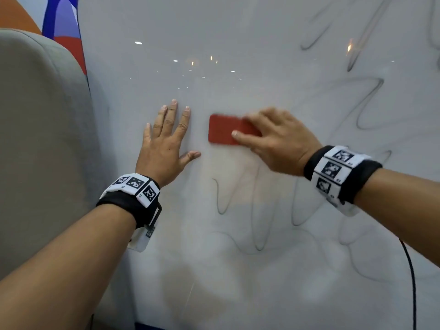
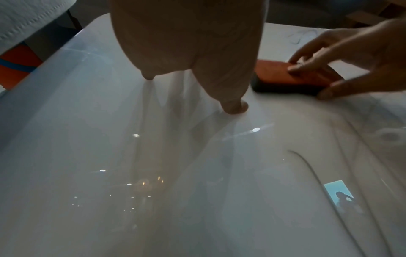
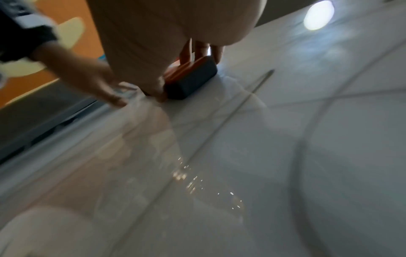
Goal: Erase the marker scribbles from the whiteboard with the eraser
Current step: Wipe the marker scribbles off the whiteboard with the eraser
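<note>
A glossy whiteboard (image 1: 238, 67) fills the head view, with black marker scribbles (image 1: 257, 217) low in the middle and more scribbles (image 1: 366, 101) at the right. My right hand (image 1: 273, 139) grips a red-backed eraser (image 1: 222, 129) with a dark felt underside (image 2: 283, 89), pressed flat on the board. The thumb lies along its near edge and the fingers over its far edge. My left hand (image 1: 166, 139) lies flat on the board just left of the eraser, fingers straight and spread. The eraser (image 3: 191, 78) also shows in the right wrist view.
A grey padded chair back (image 1: 40, 139) stands at the left edge of the board. Beyond it is an orange, blue and red patterned surface (image 1: 59, 20). A black cable (image 1: 412, 282) hangs under my right forearm.
</note>
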The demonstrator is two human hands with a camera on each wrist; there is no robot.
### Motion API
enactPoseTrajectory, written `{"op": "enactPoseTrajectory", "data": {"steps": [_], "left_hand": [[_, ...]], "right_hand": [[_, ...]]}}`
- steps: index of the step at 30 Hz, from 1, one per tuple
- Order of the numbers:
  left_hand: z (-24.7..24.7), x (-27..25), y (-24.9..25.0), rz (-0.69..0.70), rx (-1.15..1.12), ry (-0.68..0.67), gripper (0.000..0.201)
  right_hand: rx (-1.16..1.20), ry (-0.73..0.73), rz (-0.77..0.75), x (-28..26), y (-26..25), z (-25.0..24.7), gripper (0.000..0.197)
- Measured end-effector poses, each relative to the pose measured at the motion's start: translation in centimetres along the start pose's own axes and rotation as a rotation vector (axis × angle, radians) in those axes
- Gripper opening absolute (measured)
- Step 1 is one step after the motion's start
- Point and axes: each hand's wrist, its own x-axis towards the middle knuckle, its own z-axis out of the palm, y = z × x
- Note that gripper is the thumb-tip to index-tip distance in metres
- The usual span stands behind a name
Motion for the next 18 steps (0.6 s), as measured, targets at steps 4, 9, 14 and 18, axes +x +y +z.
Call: {"op": "enactPoseTrajectory", "data": {"steps": [4,9,14,18], "left_hand": [[0.6,-0.6,0.0,-0.022,-0.031,0.01,0.086],[0.9,-1.4,0.0,-0.059,-0.038,0.003,0.079],[0.9,-1.6,-0.2,-0.069,-0.032,-0.006,0.077],[1.2,-1.9,-0.1,-0.09,-0.045,-0.004,0.074]], "right_hand": [[0.033,0.12,0.264,-0.1,-1.8,0.6,0.043],[0.118,-0.065,-0.074,-3.9,-6.8,3.3,0.045],[0.097,-0.005,-0.074,-2.6,-3.5,1.8,0.037],[0.098,0.119,0.156,-2.5,-5.0,2.3,0.033]]}}
